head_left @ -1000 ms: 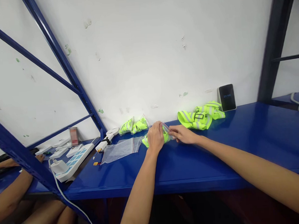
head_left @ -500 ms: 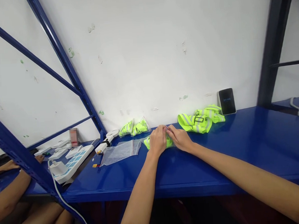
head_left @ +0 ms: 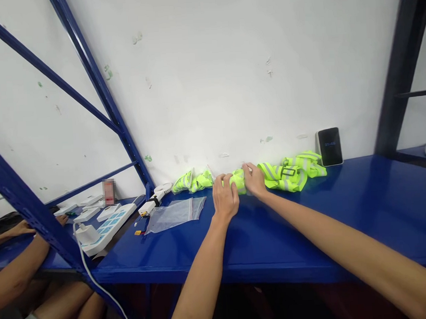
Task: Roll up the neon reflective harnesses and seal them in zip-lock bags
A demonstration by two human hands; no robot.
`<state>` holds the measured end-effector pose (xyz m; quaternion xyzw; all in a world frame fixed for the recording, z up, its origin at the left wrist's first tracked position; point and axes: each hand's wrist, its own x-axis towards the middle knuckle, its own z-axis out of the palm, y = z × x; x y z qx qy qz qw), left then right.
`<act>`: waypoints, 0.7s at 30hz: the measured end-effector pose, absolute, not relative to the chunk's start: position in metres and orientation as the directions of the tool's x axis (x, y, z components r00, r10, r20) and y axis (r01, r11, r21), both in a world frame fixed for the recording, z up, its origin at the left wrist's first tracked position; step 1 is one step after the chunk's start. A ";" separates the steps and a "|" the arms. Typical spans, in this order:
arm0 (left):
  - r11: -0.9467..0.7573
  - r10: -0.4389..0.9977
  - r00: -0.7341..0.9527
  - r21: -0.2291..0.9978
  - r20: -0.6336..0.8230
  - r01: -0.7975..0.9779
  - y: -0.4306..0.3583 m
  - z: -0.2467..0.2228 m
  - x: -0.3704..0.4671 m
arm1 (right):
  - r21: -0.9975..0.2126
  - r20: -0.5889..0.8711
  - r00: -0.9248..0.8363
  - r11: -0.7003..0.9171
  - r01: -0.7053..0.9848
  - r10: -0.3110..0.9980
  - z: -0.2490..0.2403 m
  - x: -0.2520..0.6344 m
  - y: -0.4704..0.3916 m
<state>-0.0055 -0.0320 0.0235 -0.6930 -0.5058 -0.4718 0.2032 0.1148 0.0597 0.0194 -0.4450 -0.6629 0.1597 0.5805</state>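
White wall, scuffed, chipped, runs behind the back edge of the blue tabletop; surface glossy, front edge straight. Blue metal rack frame stands left, co-worker's arm beyond it. Unbagged neon reflective straps heaped by back edge, right of the hands, buckle showing. White power strip slanted near the left edge, probably within cable reach. Clear zip bags lie flat left of centre, likely for easy pickup. Two bagged strap bundles sit against the wall, apparently set back out of the way. Left hand and right hand grasp a neon strap bundle from opposite sides near the back edge, fingers curled, seemingly to steady it; table contact can't be told. Small display device leans on wall, screen outward, presumably for viewing.
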 end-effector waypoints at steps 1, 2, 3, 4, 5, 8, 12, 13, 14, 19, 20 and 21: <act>-0.388 0.528 0.046 0.193 0.848 0.901 -0.031 0.022 -0.006 | -0.787 0.546 0.114 0.462 0.408 0.830 0.024 0.112 0.069; -0.369 0.554 0.052 0.189 0.831 0.910 -0.030 0.020 -0.006 | -0.833 0.449 0.154 0.350 0.429 0.880 0.027 0.109 0.077; -0.351 0.589 0.065 0.182 0.806 0.919 -0.029 0.018 -0.007 | -0.847 0.376 0.179 0.259 0.464 0.909 0.030 0.109 0.083; -0.335 0.634 0.088 0.170 0.768 0.927 -0.027 0.014 -0.008 | -0.832 0.347 0.190 0.208 0.515 0.918 0.032 0.110 0.087; -0.321 0.688 0.118 0.153 0.716 0.935 -0.025 0.011 -0.009 | -0.791 0.366 0.176 0.205 0.577 0.914 0.034 0.114 0.089; -0.297 0.830 0.205 0.100 0.519 0.950 -0.020 -0.002 -0.014 | -0.566 0.548 0.032 0.344 0.749 0.836 0.037 0.133 0.086; -0.288 0.888 0.218 0.120 0.404 0.950 -0.015 -0.012 -0.017 | -0.286 0.540 -0.081 0.273 0.919 0.838 0.045 0.170 0.085; -0.288 0.892 0.216 0.131 0.398 0.949 -0.014 -0.012 -0.018 | -0.250 0.482 -0.067 0.210 0.945 0.874 0.048 0.180 0.087; -0.291 0.894 0.218 0.138 0.392 0.947 -0.013 -0.012 -0.018 | -0.223 0.410 -0.054 0.157 0.962 0.910 0.050 0.191 0.090; -0.312 0.901 0.236 0.165 0.364 0.936 -0.010 -0.009 -0.021 | -0.078 0.101 -0.114 0.122 0.989 0.988 0.048 0.236 0.107; -0.314 0.903 0.236 0.177 0.360 0.933 -0.009 -0.010 -0.021 | -0.052 0.040 -0.170 0.172 0.984 0.985 0.045 0.242 0.107; -0.316 0.904 0.234 0.191 0.358 0.929 -0.008 -0.010 -0.022 | -0.041 -0.004 -0.228 0.228 0.973 0.974 0.043 0.245 0.107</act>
